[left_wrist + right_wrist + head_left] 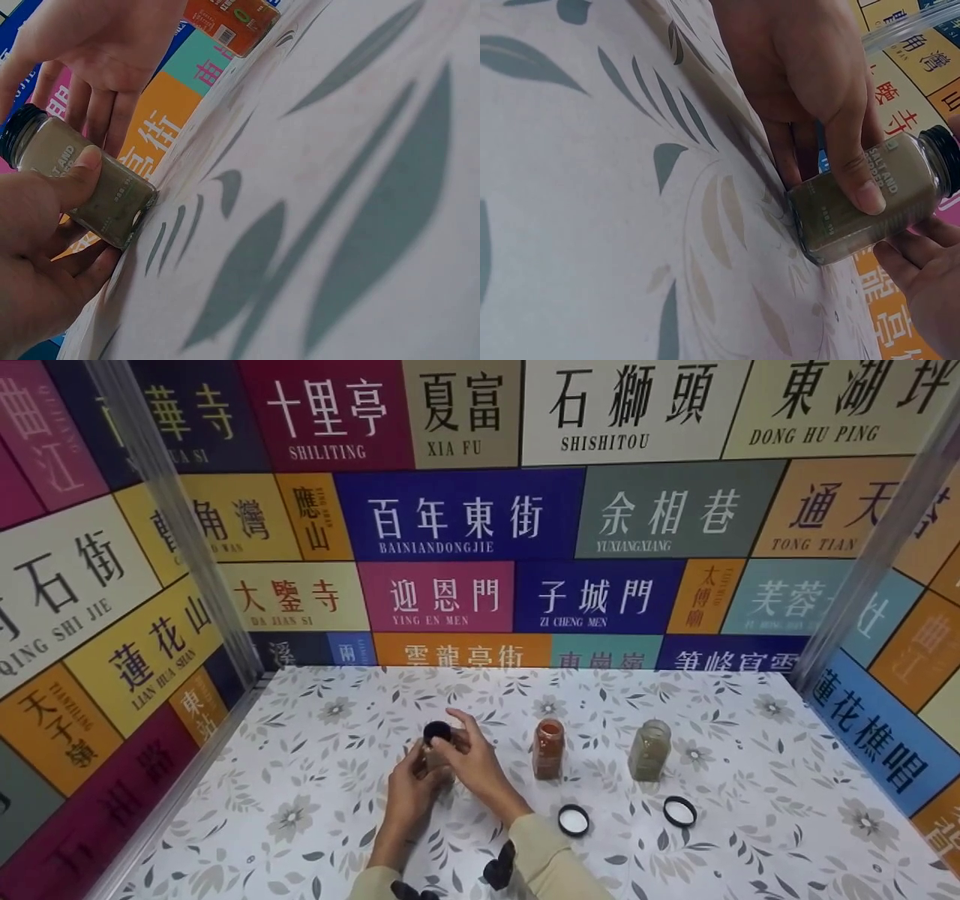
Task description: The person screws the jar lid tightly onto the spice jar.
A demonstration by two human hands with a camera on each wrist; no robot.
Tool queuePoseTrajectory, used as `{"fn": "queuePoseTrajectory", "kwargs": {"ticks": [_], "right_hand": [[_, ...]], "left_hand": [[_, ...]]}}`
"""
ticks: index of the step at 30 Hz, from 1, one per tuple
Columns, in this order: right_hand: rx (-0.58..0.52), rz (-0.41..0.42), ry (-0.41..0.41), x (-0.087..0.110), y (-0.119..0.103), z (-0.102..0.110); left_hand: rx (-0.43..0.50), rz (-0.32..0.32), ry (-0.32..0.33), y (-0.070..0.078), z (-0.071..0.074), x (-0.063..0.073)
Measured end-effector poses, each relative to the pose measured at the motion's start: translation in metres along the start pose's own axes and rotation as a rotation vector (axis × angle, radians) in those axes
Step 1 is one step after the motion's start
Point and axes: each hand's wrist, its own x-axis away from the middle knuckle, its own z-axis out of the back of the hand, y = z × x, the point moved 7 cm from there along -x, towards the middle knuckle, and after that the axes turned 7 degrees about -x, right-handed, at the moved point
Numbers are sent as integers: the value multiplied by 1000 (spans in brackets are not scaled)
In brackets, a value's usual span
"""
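Gripping jar (114, 193) upright on table (322, 780) with left hand (411, 784); having right hand (474, 756) at its lid (436, 731), unable to tell if pinching. Seeing room right of jar, before red bottle (549, 754), and behind jar, until table's back edge (570, 672).

The squarish clear glass jar (832, 225) holds grayish-brown powder and bears pale lettering that includes "SALT AND". Its black lid (437, 729) sits over the neck. The jar stands upright, base at the patterned counter (315, 765), gripped by the left hand (411, 787).
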Motion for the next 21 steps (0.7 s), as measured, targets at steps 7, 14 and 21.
{"fn": "queuePoseTrajectory", "kwargs": {"ticks": [7, 14, 21], "right_hand": [[18, 18, -23, 1, -2, -1], [17, 47, 1, 2, -8, -2], [-12, 40, -4, 0, -2, -2]], "left_hand": [[-13, -3, 3, 0, -1, 0], [-28, 2, 12, -1, 0, 0], [-20, 1, 16, -1, -1, 0]]}}
